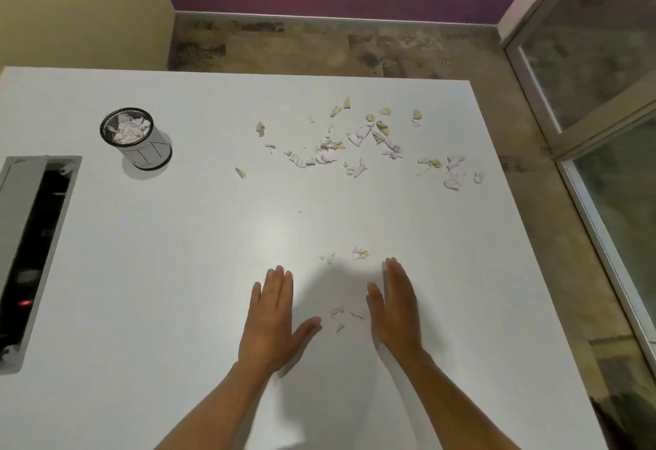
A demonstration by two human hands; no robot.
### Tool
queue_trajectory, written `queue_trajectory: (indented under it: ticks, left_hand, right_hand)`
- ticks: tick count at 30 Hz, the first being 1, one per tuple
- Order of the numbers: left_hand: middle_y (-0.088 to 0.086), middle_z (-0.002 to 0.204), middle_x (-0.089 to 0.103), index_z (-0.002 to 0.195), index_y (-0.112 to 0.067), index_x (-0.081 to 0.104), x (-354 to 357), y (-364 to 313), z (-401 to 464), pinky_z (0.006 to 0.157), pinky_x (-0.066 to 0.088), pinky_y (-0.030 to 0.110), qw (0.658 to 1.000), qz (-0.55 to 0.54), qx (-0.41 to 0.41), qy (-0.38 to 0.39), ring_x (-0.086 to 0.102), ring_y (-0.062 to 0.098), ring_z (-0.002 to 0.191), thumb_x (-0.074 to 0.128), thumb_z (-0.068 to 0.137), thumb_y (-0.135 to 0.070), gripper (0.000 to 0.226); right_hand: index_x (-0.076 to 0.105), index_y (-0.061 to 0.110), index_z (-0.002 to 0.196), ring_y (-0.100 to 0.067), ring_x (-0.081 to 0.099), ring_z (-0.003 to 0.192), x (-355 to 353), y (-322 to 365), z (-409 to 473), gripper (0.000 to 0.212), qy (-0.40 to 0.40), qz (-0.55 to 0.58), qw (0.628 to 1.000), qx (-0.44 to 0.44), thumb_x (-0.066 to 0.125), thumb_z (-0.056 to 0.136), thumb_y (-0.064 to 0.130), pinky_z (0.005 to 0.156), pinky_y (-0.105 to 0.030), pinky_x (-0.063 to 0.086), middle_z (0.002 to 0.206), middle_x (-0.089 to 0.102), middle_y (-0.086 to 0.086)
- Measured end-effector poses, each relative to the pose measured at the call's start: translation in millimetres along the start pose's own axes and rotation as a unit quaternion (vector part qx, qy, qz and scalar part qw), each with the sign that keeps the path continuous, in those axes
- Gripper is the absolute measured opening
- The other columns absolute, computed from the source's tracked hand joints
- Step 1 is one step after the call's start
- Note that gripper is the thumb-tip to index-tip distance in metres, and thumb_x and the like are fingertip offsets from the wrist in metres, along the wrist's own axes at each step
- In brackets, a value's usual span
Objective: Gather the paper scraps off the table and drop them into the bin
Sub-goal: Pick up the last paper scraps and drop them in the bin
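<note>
Several white and tan paper scraps lie scattered across the far right part of the white table. A few small scraps lie between my hands, and a few more scraps sit just beyond my fingertips. My left hand rests flat on the table, fingers straight, thumb spread toward the small scraps. My right hand stands on its edge to the right of them, palm facing left. Both hands hold nothing. A small round black-rimmed bin holding crumpled paper stands at the far left.
A grey cable hatch is open in the table at the left edge. The table's right edge runs close to a glass door. Patterned floor and a purple wall lie beyond the far edge.
</note>
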State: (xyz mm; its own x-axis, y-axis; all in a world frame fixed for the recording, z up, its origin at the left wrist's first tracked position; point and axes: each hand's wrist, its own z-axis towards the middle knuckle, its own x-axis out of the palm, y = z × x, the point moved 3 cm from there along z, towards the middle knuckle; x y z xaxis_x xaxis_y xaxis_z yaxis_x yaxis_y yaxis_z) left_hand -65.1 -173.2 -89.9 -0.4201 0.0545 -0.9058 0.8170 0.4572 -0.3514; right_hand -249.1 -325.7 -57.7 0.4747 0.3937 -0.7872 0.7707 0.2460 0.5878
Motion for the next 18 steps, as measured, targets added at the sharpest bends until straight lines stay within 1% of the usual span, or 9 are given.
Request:
queue_trajectory:
  ticks: [2,4,6,7,9,11,13,15,18]
  left_hand:
    - [0.015,0.16,0.018,0.151,-0.003,0.021,13,-20,-16,0.119,0.014,0.052,1.0,0.008,0.004,0.01,0.008,0.031,0.151,0.039,0.084,-0.081,0.105]
    - [0.015,0.162,0.012,0.153,-0.002,0.016,24,-37,-28,0.12,0.006,0.051,1.0,0.02,0.001,0.019,0.001,0.029,0.152,0.037,0.083,-0.082,0.109]
    - [0.015,0.162,0.009,0.154,-0.001,0.015,31,-53,-34,0.12,0.004,0.052,0.999,0.031,-0.005,0.028,-0.001,0.029,0.152,0.035,0.084,-0.082,0.108]
    - [0.015,0.163,0.007,0.154,-0.001,0.013,34,-61,-35,0.12,0.004,0.053,0.999,0.034,-0.01,0.03,-0.001,0.029,0.152,0.033,0.086,-0.08,0.106]
    - [0.014,0.163,0.003,0.154,-0.003,0.009,39,-74,-35,0.119,0.004,0.053,0.998,0.038,-0.028,0.035,-0.003,0.028,0.152,0.029,0.09,-0.076,0.099]
    - [0.013,0.164,0.001,0.154,-0.004,0.007,43,-82,-33,0.119,0.003,0.054,0.998,0.042,-0.046,0.031,-0.005,0.028,0.151,0.024,0.094,-0.072,0.093]
    - [0.012,0.164,0.0,0.154,-0.005,0.006,44,-88,-29,0.119,0.003,0.055,0.997,0.041,-0.061,0.025,-0.005,0.028,0.151,0.021,0.095,-0.068,0.088]
    - [0.012,0.163,0.001,0.154,-0.006,0.007,44,-93,-21,0.119,0.002,0.055,0.997,0.037,-0.069,0.018,-0.004,0.028,0.151,0.018,0.097,-0.065,0.084]
    - [0.01,0.163,-0.002,0.154,-0.007,0.003,42,-97,2,0.12,-0.002,0.054,0.996,0.034,-0.085,0.013,-0.009,0.025,0.151,0.01,0.098,-0.06,0.078]
  right_hand:
    - [0.006,0.025,0.156,-0.01,0.01,0.149,-5,-27,-26,0.069,-0.002,-0.026,0.999,0.021,0.03,0.098,0.056,0.121,-0.031,0.013,0.163,0.011,0.006]
    - [-0.013,0.028,0.153,-0.007,-0.004,0.149,-7,-46,-45,0.072,0.01,-0.073,0.997,0.019,0.021,0.097,0.06,0.121,-0.03,0.002,0.162,-0.004,0.009]
    - [-0.022,0.024,0.15,-0.008,-0.017,0.147,-5,-59,-59,0.074,0.043,-0.134,0.99,0.015,0.009,0.096,0.064,0.122,-0.034,-0.007,0.162,-0.014,0.006]
    - [-0.024,0.021,0.149,-0.009,-0.021,0.147,-1,-64,-64,0.077,0.063,-0.166,0.984,0.012,0.004,0.094,0.066,0.121,-0.038,-0.009,0.162,-0.016,0.003]
    - [-0.018,0.015,0.151,-0.016,-0.02,0.148,7,-65,-70,0.082,0.099,-0.216,0.971,-0.001,0.0,0.092,0.069,0.12,-0.048,-0.008,0.162,-0.015,-0.002]
    - [-0.001,0.009,0.154,-0.023,-0.007,0.15,14,-61,-71,0.086,0.113,-0.241,0.964,-0.005,0.006,0.093,0.071,0.118,-0.057,-0.002,0.163,-0.005,-0.007]
    - [0.014,0.005,0.153,-0.027,0.005,0.15,18,-54,-64,0.089,0.11,-0.248,0.963,-0.01,0.014,0.094,0.071,0.115,-0.062,0.004,0.162,0.008,-0.011]
    - [0.021,0.003,0.152,-0.029,0.011,0.149,23,-47,-51,0.089,0.109,-0.25,0.962,-0.029,0.018,0.094,0.071,0.114,-0.064,0.008,0.161,0.015,-0.014]
    - [0.023,0.003,0.151,-0.03,0.015,0.149,28,-37,-25,0.084,0.11,-0.243,0.962,-0.056,0.019,0.096,0.066,0.112,-0.067,0.013,0.16,0.019,-0.014]
